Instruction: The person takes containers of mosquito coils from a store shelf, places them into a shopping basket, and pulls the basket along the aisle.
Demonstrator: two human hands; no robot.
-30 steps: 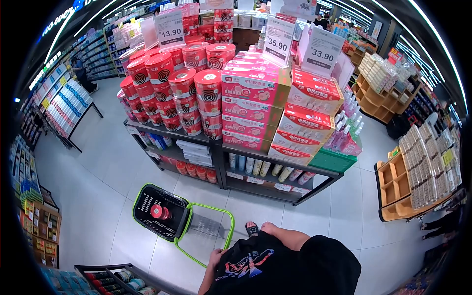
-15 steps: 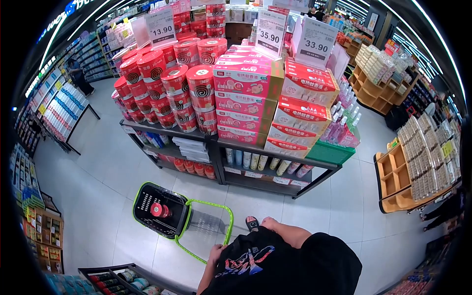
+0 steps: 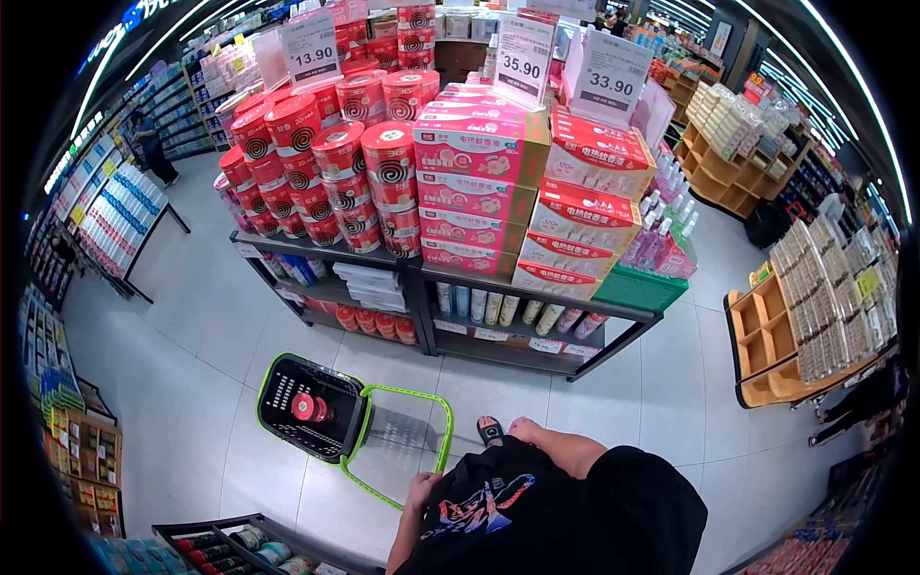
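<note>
At the lower middle, my left hand (image 3: 422,489) is closed around the green pull handle (image 3: 448,436) of a black shopping basket (image 3: 278,436). The basket rests on the floor to the left of my body. Inside it lies a red round canister (image 3: 309,407), like the coil-marked ones on the display. My right hand (image 3: 522,429) hangs in front of my body beside my sandalled foot (image 3: 490,430), with no object visible at it. Its fingers are too small and turned away to make out.
Ahead stands a dark display shelf (image 3: 422,287) stacked with red canisters (image 3: 388,158), pink boxes (image 3: 470,201) and red-and-white boxes (image 3: 585,211). Wooden racks (image 3: 767,335) stand right. A shelf of bottles (image 3: 230,546) is at lower left. Another person (image 3: 151,149) is at far left.
The view has shifted slightly, so the display sits a little further up and left. My left hand keeps its hold on the basket handle, and the basket has barely moved.
</note>
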